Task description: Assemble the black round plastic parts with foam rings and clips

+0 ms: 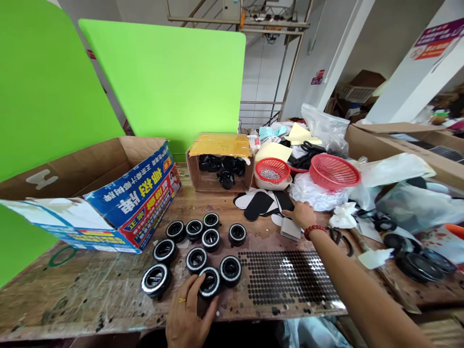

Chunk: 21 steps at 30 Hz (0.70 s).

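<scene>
Several black round rings with silver rims (pixel 197 244) stand in a cluster on the worn wooden table (pixel 90 290). My left hand (pixel 188 316) rests at the near edge, its fingers curled around the nearest ring (pixel 210 282). My right hand (pixel 302 216), with a red bead bracelet at the wrist, reaches far forward and lies on a pile of flat black and white oval cut-outs (pixel 259 203), beside a small grey pad (pixel 291 228). Its fingers point down onto the pile; whether they grip a piece is hidden.
A perforated sheet of small shiny dots (pixel 286 275) lies between my arms. An open blue and red carton (pixel 108 193) stands at left. Behind are a small box of black parts (pixel 221 162), two red baskets (pixel 333 170), plastic bags and black scissors (pixel 342 239).
</scene>
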Tool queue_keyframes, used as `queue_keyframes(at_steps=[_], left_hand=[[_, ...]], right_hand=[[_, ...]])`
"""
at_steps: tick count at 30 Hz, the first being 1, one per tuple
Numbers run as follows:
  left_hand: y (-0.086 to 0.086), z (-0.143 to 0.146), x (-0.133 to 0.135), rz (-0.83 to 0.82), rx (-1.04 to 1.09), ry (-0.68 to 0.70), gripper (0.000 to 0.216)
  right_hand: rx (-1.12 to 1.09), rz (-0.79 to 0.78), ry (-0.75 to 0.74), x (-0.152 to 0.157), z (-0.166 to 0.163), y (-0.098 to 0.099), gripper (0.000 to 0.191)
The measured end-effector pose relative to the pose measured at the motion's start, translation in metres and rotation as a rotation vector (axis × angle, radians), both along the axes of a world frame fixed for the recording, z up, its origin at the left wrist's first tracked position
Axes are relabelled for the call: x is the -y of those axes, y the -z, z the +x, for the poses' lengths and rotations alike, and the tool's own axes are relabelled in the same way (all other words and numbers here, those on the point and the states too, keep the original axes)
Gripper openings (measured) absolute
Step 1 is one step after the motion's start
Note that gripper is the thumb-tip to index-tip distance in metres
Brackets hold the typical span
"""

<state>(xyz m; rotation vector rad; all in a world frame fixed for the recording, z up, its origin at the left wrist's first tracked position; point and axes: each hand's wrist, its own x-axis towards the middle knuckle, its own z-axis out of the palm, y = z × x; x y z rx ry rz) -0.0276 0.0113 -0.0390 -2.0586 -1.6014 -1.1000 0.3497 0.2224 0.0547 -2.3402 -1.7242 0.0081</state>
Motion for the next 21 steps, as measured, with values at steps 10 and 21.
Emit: queue_keyframes(at_steps=[10,21], left_hand=[[-0.012,0.006,0.004,-0.02,0.042,-0.002,0.04],[-0.019,0.003,0.009,-0.085,0.072,0.037,0.042]], right_hand=[[0.065,0.037,-0.531,0.007,-0.11,0.025,0.045],[0.065,0.017,-0.364,0.003,-0.113,0.025,0.038]])
